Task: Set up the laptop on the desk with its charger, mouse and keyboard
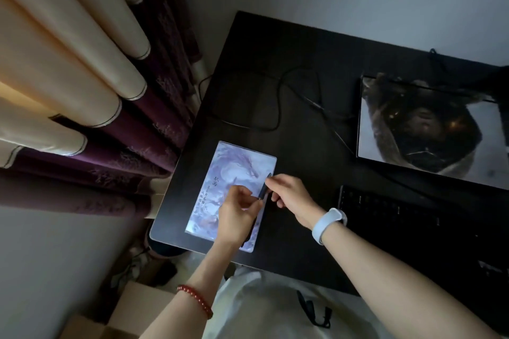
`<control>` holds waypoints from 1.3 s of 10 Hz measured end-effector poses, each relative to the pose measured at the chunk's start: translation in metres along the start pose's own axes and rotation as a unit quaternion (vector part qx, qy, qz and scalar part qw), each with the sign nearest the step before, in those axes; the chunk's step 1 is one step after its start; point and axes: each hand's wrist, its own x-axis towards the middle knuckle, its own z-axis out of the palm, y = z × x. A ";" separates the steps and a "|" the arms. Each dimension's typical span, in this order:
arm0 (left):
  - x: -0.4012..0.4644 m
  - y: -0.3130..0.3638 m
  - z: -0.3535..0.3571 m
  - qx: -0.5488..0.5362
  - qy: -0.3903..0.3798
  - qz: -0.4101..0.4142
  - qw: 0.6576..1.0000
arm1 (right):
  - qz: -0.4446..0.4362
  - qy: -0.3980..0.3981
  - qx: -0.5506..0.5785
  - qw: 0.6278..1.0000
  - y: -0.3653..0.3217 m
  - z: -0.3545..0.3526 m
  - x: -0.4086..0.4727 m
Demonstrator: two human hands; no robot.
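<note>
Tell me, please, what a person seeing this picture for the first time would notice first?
Most likely the two hands meeting at the desk's near left corner: the left hand and right hand both pinch a thin dark pen-like object above a pale illustrated mat. Next, the lit laptop screen glows at the right, with a dark keyboard before it and a black cable looping across the dark desk.

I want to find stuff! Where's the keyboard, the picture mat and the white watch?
keyboard [385, 212], head view, on its dark keys near the left end.
picture mat [234, 162], head view, on its pale upper part.
white watch [329, 224], head view, on its band at the right wrist.
</note>
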 end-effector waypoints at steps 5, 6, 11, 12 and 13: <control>0.022 -0.062 -0.019 0.499 -0.066 0.132 0.854 | 0.089 0.179 -0.027 0.979 0.015 0.002 0.023; 0.022 -0.065 -0.019 0.495 -0.064 0.130 0.857 | 0.080 0.185 -0.064 0.978 0.012 0.011 0.025; 0.020 -0.067 -0.013 0.498 -0.062 0.089 0.860 | 0.097 0.141 -0.071 0.983 0.018 0.004 0.016; 0.022 -0.067 -0.013 0.496 -0.061 0.092 0.861 | 0.106 0.136 -0.021 0.985 0.008 -0.004 0.009; 0.020 -0.066 -0.011 0.497 -0.069 0.092 0.860 | 0.049 0.128 0.075 0.988 -0.028 -0.020 -0.006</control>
